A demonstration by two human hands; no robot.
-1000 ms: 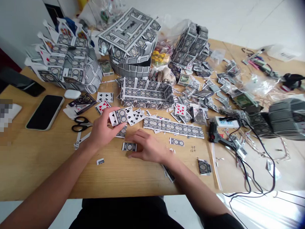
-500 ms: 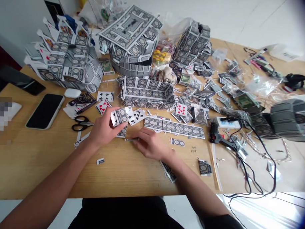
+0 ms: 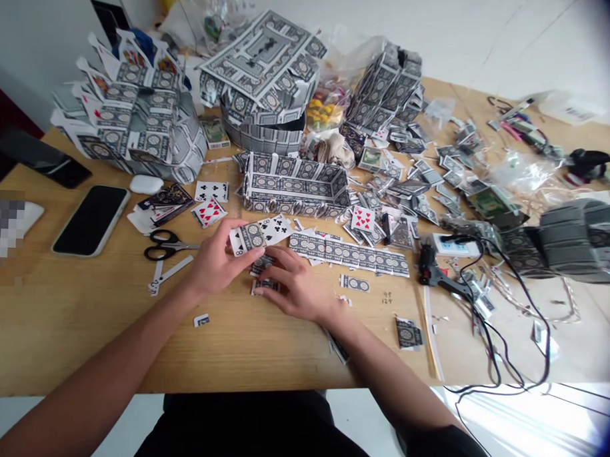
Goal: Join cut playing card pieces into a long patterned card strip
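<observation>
My left hand [image 3: 218, 259] pinches a playing card [image 3: 238, 242] between thumb and fingers, raised a little above the table. A patterned band lies across that card's face. Behind it shows a seven of clubs [image 3: 279, 229]; whether it is held too, I cannot tell. My right hand [image 3: 298, 285] rests low over the wood, palm down, its fingers apart. Its fingertips touch small patterned card pieces [image 3: 263, 286] on the table and partly cover them. Just beyond the right hand runs a strip of joined card backs [image 3: 351, 254].
Black-handled scissors [image 3: 167, 245] and a phone [image 3: 91, 221] lie to the left. An open card-built box [image 3: 296, 207] stands behind the hands, with larger card structures [image 3: 263, 60] farther back. On the right are a glue gun [image 3: 441, 276], black cables [image 3: 525, 289] and heaped cards.
My left hand has moved slightly right and lowered its card. My right fingers have spread, and the small piece seen edge-on at them now lies flat with another piece.
</observation>
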